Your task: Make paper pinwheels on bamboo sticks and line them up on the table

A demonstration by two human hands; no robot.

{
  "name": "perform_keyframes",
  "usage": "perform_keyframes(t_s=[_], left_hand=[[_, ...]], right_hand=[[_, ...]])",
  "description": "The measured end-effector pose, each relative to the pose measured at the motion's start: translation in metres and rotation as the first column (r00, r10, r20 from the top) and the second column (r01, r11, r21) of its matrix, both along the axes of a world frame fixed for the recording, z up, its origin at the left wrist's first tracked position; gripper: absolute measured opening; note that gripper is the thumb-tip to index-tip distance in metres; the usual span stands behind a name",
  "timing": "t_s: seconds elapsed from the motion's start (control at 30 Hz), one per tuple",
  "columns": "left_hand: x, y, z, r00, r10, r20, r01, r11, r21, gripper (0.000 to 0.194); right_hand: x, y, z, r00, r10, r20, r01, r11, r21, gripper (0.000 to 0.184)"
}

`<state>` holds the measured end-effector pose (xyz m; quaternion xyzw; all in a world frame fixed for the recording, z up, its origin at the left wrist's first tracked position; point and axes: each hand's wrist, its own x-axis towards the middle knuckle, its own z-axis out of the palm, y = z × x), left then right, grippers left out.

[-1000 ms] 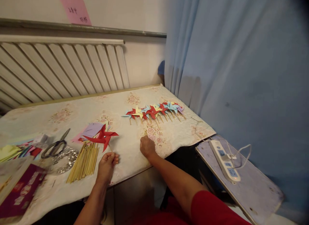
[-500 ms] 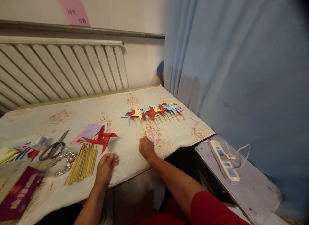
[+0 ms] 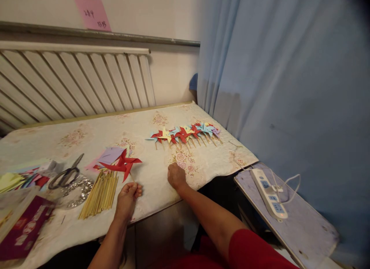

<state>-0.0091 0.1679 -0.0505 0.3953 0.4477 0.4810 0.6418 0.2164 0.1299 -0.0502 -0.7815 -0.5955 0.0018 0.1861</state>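
Note:
My left hand [image 3: 127, 200] is closed near the table's front edge, pinching the thin stick of a red paper pinwheel [image 3: 123, 165] that stands up just above it. My right hand [image 3: 176, 176] rests on the flowered tablecloth [image 3: 86, 136] with its fingers curled under; whether anything is in them is hidden. Beyond my right hand, a row of several finished pinwheels [image 3: 185, 133] in red, yellow, blue and purple lies across the cloth. A bundle of bamboo sticks [image 3: 101, 194] lies just left of my left hand.
Scissors [image 3: 65, 175] lie on a coil of silver chain [image 3: 76, 190], with coloured paper squares [image 3: 111, 155] behind. A dark red box [image 3: 23, 228] sits at the front left. A white power strip [image 3: 268, 192] lies on a board to the right. A radiator and blue curtain stand behind.

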Motion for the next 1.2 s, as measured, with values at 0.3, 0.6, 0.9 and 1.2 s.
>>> perform_keyframes(t_s=[0.3, 0.6, 0.9, 1.2], left_hand=[[-0.0002, -0.0004, -0.0006, 1.0, 0.005, -0.003, -0.005, 1.0, -0.007, 0.034], [0.0014, -0.0014, 0.0024, 1.0, 0.019, -0.021, -0.019, 1.0, -0.004, 0.031], [0.0006, -0.0021, 0.0028, 1.0, 0.02, -0.024, -0.02, 1.0, 0.007, 0.03], [-0.0008, -0.0009, -0.0001, 1.0, 0.002, -0.025, -0.002, 1.0, 0.013, 0.032]], right_hand=[[0.0008, 0.0007, -0.0006, 1.0, 0.007, -0.003, -0.007, 1.0, 0.003, 0.017], [0.0005, -0.0012, 0.0015, 1.0, 0.003, -0.001, -0.003, 1.0, 0.002, 0.017], [-0.0003, -0.0033, 0.0084, 1.0, 0.004, -0.005, -0.004, 1.0, -0.026, 0.018], [0.0006, -0.0021, 0.0049, 1.0, 0.01, -0.013, -0.01, 1.0, -0.018, 0.019]])
